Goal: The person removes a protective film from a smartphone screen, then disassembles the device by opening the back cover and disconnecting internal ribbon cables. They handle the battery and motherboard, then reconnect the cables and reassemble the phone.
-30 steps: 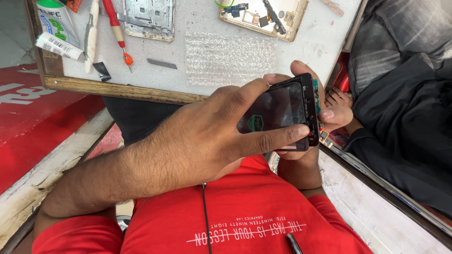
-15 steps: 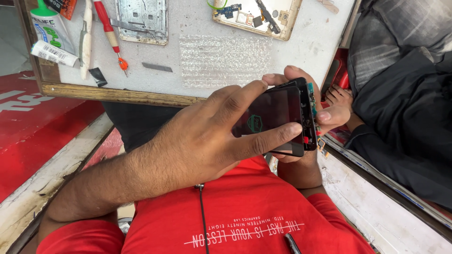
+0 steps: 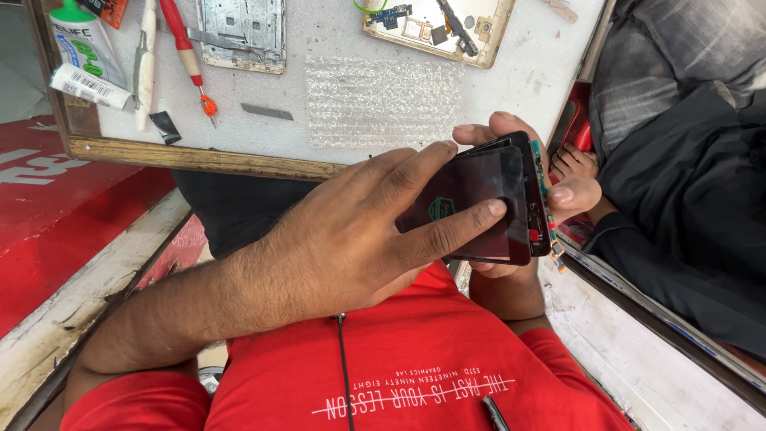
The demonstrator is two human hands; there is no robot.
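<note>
- The phone [image 3: 495,199] is held up over the lap, at about 3 o'clock from the middle of the view, just below the near edge of the workbench [image 3: 191,156]
- The left hand [image 3: 343,239] lies across the dark screen, fingers spread, thumb tip pressed flat on the glass toward its right half and forefinger reaching over the top edge
- The right hand [image 3: 550,187] cups the phone from behind; its fingertips curl round the top and right edge, gripping the frame
- As far as can be judged, the screen panel is seated or nearly seated in the frame, though the right edge shows exposed green board and small parts, so closing up looks unfinished
- At 12 o'clock a second opened phone body [image 3: 435,28] lies on the bench, at 11 o'clock a bare metal frame [image 3: 243,32] beside a red-handled screwdriver [image 3: 187,56]; a sheet of bubble wrap [image 3: 383,100] lies between
- Against the earlier frames, the phone sits slightly higher and the thumb has slid a little further right on the glass; the grip is otherwise unchanged
</note>
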